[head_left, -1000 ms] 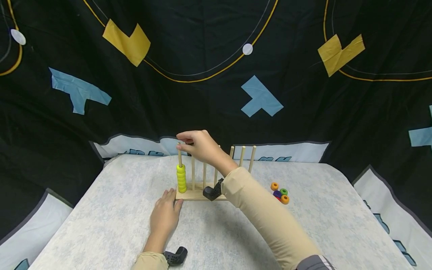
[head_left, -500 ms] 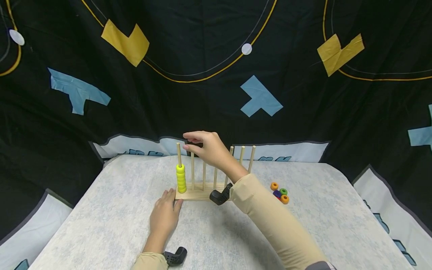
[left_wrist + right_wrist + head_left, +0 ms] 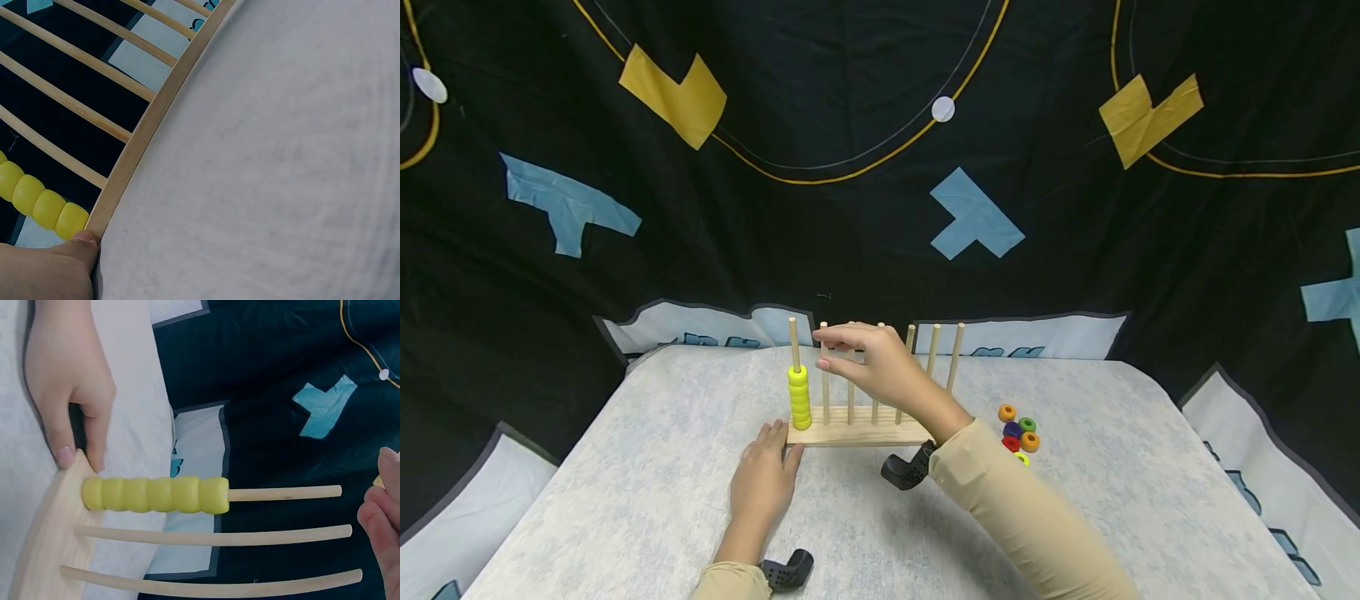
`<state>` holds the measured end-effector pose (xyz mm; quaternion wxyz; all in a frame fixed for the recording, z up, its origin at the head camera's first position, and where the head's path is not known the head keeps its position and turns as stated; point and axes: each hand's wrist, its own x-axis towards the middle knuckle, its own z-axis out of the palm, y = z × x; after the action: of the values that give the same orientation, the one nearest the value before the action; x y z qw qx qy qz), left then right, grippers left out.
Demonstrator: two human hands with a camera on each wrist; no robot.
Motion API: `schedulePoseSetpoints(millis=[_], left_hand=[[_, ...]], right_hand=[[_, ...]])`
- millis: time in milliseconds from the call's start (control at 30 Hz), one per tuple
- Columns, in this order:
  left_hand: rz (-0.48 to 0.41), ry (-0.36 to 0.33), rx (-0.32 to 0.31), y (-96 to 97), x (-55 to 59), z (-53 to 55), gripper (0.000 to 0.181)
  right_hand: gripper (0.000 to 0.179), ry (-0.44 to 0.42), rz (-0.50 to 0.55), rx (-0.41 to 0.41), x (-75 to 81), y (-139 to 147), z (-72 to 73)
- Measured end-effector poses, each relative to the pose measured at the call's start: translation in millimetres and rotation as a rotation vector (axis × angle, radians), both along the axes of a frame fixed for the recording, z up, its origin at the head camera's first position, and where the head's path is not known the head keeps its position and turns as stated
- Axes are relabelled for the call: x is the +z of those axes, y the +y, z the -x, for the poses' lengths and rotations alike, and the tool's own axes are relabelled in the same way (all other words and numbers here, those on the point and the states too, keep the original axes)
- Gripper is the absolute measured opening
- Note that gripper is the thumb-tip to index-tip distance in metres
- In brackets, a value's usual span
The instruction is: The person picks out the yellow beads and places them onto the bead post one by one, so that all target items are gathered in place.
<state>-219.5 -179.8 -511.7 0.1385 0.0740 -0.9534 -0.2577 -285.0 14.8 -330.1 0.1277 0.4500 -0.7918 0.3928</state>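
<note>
A wooden abacus stand (image 3: 842,433) with several upright pegs stands on the table. Its leftmost peg (image 3: 793,346) carries a stack of several yellow beads (image 3: 800,398), its upper part bare. My left hand (image 3: 763,483) holds the left end of the base, thumb on one side and fingers on the other; the right wrist view shows this too. In front of the neighbouring pegs hovers my right hand (image 3: 876,362), with a gap between thumb and fingers and no bead seen there. Only its fingertips (image 3: 381,525) show at the right wrist view's edge, beyond the peg tips.
Right of the stand lie loose beads: orange (image 3: 1030,442), green (image 3: 1027,425), purple (image 3: 1012,429), red (image 3: 1011,444) and a yellow one (image 3: 1022,458) partly behind my right sleeve (image 3: 1022,508). A dark curtain (image 3: 820,242) hangs behind the table (image 3: 647,467).
My right hand has left the tip of the leftmost peg and moved right and a little lower. The yellow stack and my left hand stay in place.
</note>
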Motion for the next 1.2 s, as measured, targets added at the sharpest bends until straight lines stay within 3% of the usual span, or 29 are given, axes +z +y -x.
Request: schedulePoseSetpoints(millis=[733, 967, 1200], left_hand=[[0.008, -0.009, -0.029, -1.2, 2.9, -2.0, 0.055], [0.007, 0.005, -0.032, -0.7, 2.2, -1.5, 0.055], [0.01, -0.001, -0.036, -0.3, 0.8, -0.3, 0.056]], right_hand=[[0.04, -0.24, -0.08, -0.049, -54.7, 52.7, -31.6], [0.037, -0.309, -0.094, -0.098, -69.8, 76.7, -32.5], [0.037, -0.283, -0.093, -0.15, -80.6, 104.6, -27.6]])
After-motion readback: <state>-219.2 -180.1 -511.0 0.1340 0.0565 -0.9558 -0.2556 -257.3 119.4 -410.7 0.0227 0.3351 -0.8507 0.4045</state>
